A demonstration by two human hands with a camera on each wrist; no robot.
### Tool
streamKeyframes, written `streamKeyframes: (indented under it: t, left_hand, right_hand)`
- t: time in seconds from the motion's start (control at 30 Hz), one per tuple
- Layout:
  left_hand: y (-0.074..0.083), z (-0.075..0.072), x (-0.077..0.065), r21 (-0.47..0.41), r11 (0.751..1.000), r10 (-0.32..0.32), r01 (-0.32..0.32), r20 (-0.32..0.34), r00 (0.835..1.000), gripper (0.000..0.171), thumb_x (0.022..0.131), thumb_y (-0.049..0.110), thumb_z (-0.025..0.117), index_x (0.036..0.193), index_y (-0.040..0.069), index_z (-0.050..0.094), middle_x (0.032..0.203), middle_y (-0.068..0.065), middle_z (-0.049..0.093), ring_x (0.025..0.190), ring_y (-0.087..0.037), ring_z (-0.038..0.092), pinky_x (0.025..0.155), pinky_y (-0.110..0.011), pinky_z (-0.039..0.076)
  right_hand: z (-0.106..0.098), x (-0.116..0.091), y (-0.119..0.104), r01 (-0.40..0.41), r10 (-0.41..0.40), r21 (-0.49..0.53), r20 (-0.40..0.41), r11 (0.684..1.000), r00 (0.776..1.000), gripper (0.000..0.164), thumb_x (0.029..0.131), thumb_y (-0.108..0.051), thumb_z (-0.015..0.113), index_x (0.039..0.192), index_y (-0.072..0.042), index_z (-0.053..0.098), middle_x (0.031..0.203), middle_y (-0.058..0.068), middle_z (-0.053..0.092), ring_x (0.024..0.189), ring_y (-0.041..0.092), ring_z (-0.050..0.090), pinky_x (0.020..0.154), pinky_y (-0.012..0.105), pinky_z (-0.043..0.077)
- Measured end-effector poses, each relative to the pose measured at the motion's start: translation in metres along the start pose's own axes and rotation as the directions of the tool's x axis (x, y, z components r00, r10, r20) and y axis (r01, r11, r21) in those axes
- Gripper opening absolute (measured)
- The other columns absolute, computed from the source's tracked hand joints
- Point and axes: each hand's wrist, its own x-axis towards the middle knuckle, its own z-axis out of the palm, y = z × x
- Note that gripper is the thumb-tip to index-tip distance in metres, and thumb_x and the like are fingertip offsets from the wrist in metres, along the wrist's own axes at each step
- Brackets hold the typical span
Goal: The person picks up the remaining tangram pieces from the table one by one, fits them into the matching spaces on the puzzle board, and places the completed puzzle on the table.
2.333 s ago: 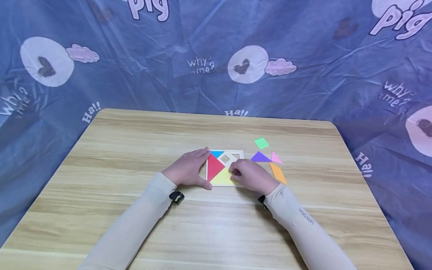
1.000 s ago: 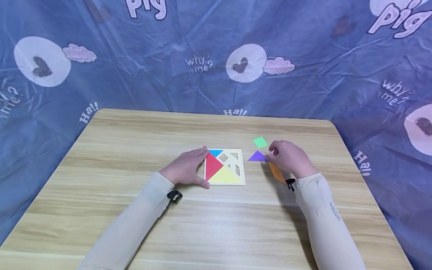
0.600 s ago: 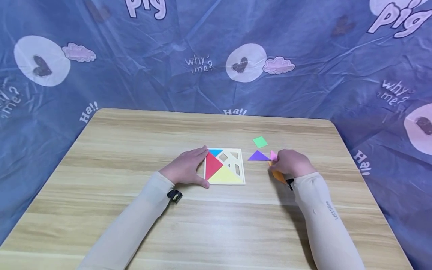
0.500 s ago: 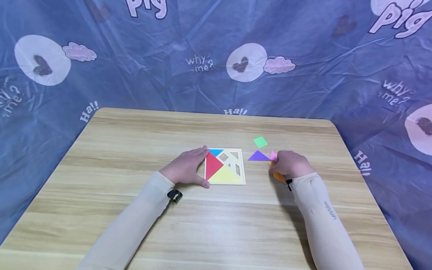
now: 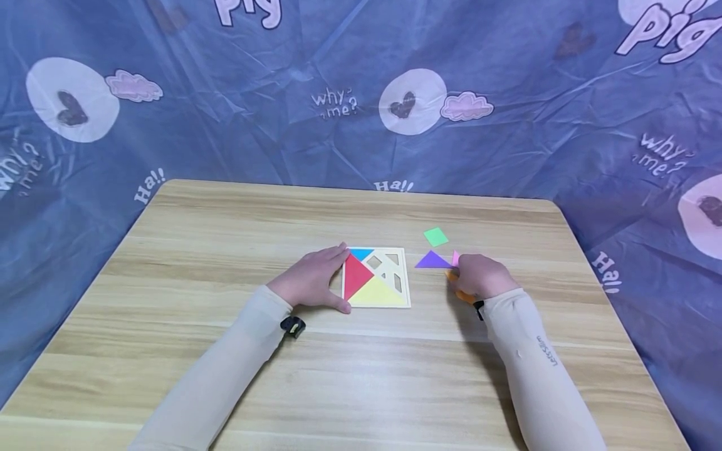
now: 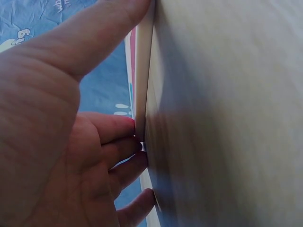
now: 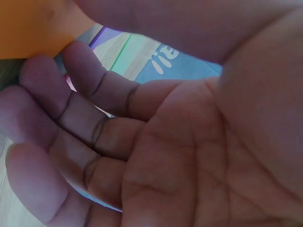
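In the head view my left hand [image 5: 310, 275] spans the left side of a tangram board [image 5: 408, 294], thumb at the near corner and fingertips at the far one. Close up, the thumb and index fingertip meet the board's pale edge [image 6: 144, 71]. Red [image 5: 355, 277], yellow [image 5: 376, 294] and blue [image 5: 360, 254] triangles sit in the board; the cut-outs at its right show bare. My right hand [image 5: 482, 275] pinches an orange parallelogram [image 7: 38, 28] between thumb and fingers. Part of that piece is hidden under the hand in the head view.
A purple triangle [image 5: 432, 260] and a green square [image 5: 436, 236] lie right of the board. Beside my right fingers a pink triangle [image 5: 455, 257] is partly covered. The wood-grain table [image 5: 361, 382] ends at a printed blue cloth [image 5: 282, 125] behind.
My right hand has gone from the board to the loose pieces at the right and now grips the orange parallelogram, which has shifted slightly left. My left hand stays at the board.
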Motion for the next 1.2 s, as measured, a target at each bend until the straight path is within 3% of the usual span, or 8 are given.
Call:
streamKeyframes:
  t: [0.5, 0.63, 0.73, 0.87, 1.0, 1.2]
  left_hand:
    - [-0.001, 0.001, 0.001, 0.0, 1.0, 0.01, -0.01, -0.003, 1.0, 0.121, 0.062, 0.071, 0.072, 0.152, 0.01, 0.018, 0.159, -0.003, 0.015, 0.145, -0.019, 0.015, 0.115, -0.039, 0.019]
    - [-0.001, 0.002, 0.001, 0.0, 1.0, 0.009, -0.009, -0.002, 1.0, 0.121, 0.062, 0.071, 0.072, 0.152, 0.01, 0.018, 0.159, -0.004, 0.014, 0.145, -0.019, 0.015, 0.115, -0.04, 0.02]
    - [-0.002, 0.001, 0.001, 0.001, 1.0, 0.017, -0.017, -0.009, 1.0, 0.121, 0.062, 0.07, 0.073, 0.152, 0.009, 0.019, 0.159, -0.005, 0.015, 0.145, -0.02, 0.016, 0.115, -0.04, 0.02]
    - [-0.002, 0.001, 0.001, 0.001, 1.0, 0.017, -0.017, -0.006, 1.0, 0.121, 0.062, 0.071, 0.072, 0.152, 0.009, 0.018, 0.159, -0.005, 0.014, 0.145, -0.02, 0.016, 0.115, -0.039, 0.019]
    - [-0.002, 0.002, 0.001, -0.001, 1.0, 0.013, -0.013, 0.002, 1.0, 0.121, 0.063, 0.071, 0.072, 0.152, 0.01, 0.017, 0.159, -0.003, 0.013, 0.145, -0.019, 0.015, 0.116, -0.039, 0.019]
    - [-0.001, 0.001, 0.001, 0.001, 1.0, 0.009, -0.009, 0.005, 1.0, 0.121, 0.063, 0.071, 0.072, 0.152, 0.011, 0.017, 0.159, -0.003, 0.013, 0.145, -0.019, 0.015, 0.116, -0.038, 0.018]
  right_hand:
    - [0.0, 0.0, -0.001, 0.002, -0.002, -0.012, 0.005, 1.0, 1.0, 0.014, 0.087, -0.018, 0.057, 0.079, -0.008, 0.052, 0.073, 0.009, 0.055, 0.065, 0.022, 0.052, 0.063, 0.032, 0.041]
    - [0.001, 0.002, -0.001, 0.031, -0.032, -0.017, -0.014, 0.999, 0.999, 0.018, 0.088, -0.021, 0.054, 0.093, -0.004, 0.057, 0.079, 0.011, 0.056, 0.064, 0.021, 0.052, 0.062, 0.031, 0.041]
    - [0.003, 0.004, -0.002, 0.056, -0.056, -0.013, -0.019, 0.998, 0.998, 0.022, 0.09, -0.022, 0.051, 0.097, -0.002, 0.057, 0.072, 0.009, 0.057, 0.059, 0.02, 0.051, 0.062, 0.03, 0.041]
    - [0.005, 0.005, -0.003, 0.059, -0.058, 0.027, -0.022, 0.998, 0.998, 0.017, 0.092, -0.021, 0.049, 0.085, -0.005, 0.051, 0.062, 0.006, 0.053, 0.055, 0.019, 0.05, 0.059, 0.029, 0.041]
    - [0.007, 0.006, -0.003, 0.059, -0.052, 0.101, -0.068, 0.993, 0.996, 0.015, 0.089, -0.019, 0.052, 0.089, -0.004, 0.049, 0.069, 0.008, 0.054, 0.056, 0.019, 0.052, 0.057, 0.03, 0.041]
    - [0.008, 0.012, -0.001, 0.096, -0.061, 0.181, -0.185, 0.979, 0.981, 0.018, 0.083, -0.018, 0.06, 0.089, -0.002, 0.056, 0.073, 0.007, 0.058, 0.062, 0.02, 0.054, 0.064, 0.031, 0.044]
